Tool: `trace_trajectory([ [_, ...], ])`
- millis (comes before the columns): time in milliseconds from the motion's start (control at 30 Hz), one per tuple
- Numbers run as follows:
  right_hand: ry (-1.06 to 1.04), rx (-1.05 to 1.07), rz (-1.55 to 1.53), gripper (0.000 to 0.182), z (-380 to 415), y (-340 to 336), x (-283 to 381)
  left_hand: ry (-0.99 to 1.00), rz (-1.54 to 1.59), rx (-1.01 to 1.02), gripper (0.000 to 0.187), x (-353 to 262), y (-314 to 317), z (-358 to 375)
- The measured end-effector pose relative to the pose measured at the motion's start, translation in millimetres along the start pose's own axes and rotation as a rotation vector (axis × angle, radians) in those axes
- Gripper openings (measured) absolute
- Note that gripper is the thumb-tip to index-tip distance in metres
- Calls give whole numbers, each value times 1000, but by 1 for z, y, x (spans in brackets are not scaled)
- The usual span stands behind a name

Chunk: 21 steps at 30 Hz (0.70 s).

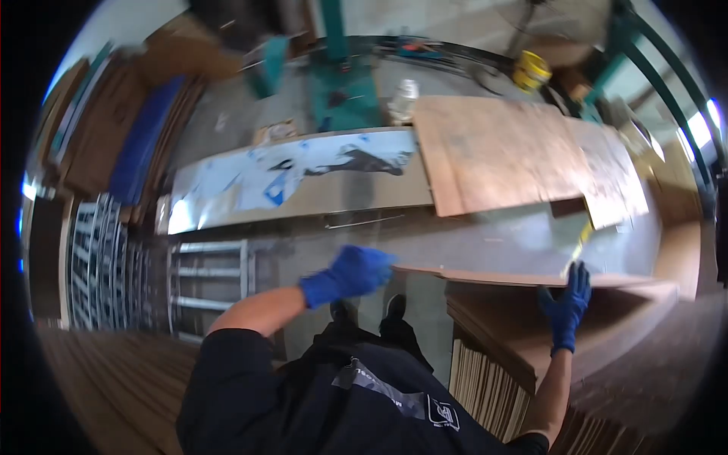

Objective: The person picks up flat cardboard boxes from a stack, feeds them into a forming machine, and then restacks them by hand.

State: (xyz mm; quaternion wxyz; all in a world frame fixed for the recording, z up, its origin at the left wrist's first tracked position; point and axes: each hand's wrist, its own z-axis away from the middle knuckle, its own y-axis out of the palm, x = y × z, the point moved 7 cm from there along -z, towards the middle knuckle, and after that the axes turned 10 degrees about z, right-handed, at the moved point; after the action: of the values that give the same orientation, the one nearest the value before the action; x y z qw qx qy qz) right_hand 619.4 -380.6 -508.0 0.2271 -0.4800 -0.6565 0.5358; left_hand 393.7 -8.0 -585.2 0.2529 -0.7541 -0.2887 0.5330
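My left hand [349, 274], in a blue glove, is raised in front of my body near the left end of the grey sheet [500, 243]. Its fingers are blurred, and whether they hold anything cannot be made out. At the sheet's near edge on the right is my right hand [567, 298], also gloved in blue, with fingers spread and pointing forward. Just beyond its fingertips lies a yellow strip [581, 244], partly on the sheet. A brown board [500, 152] rests over the far part of the sheet.
A long panel with torn blue-white film [250, 178] lies ahead to the left. Metal racks [208, 277] stand at left, cardboard stacks [485, 379] at lower right. Farther off are a white bottle [406, 101], a yellow bucket [531, 71] and a green post base [345, 95].
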Motion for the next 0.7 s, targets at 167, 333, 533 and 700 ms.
trace_trajectory([
  [167, -441, 239, -380, 34, -44, 34, 264, -599, 160, -621, 48, 102, -168, 215],
  [333, -544, 180, -469, 39, -30, 0, 397, -1288, 713, -1150, 69, 220, -128, 402],
  [533, -518, 171, -471, 38, -1, -6, 401, -983, 727, -1185, 72, 317, -110, 285],
  [700, -543, 361, -343, 42, -8, 1, 404, -915, 689, -597, 62, 306, -69, 216],
])
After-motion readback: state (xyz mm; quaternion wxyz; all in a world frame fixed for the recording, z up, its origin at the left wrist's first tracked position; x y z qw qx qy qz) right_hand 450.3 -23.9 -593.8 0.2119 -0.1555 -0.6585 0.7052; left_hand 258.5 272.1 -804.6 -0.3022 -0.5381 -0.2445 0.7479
